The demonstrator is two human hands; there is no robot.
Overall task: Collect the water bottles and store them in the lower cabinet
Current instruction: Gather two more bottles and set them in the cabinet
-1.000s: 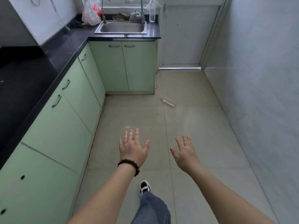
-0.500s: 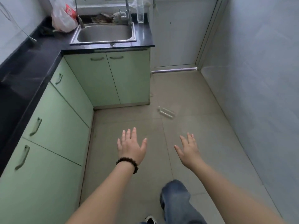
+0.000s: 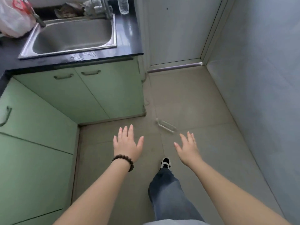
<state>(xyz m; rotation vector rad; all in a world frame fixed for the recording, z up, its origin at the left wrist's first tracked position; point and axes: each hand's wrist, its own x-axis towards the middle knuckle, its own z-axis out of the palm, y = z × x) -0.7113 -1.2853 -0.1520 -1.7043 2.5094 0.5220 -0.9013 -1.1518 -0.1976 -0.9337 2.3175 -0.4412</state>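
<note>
Lying near spread-fingered right hand (image 3: 188, 147) (left hand (image 3: 127, 144) likewise): seemingly empty bottle (image 3: 166, 126).

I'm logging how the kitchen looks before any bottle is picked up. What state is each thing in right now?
Floor bottle: lying on its side, untouched.
Counter bottle: upright beside the sink.
Cabinet doors under the sink: closed.
Sink: basin bare, tap not running.
Plastic bag: resting on the counter left of the sink.
Left hand: fingers spread, holding nothing.
Right hand: fingers straight, holding nothing.
</note>
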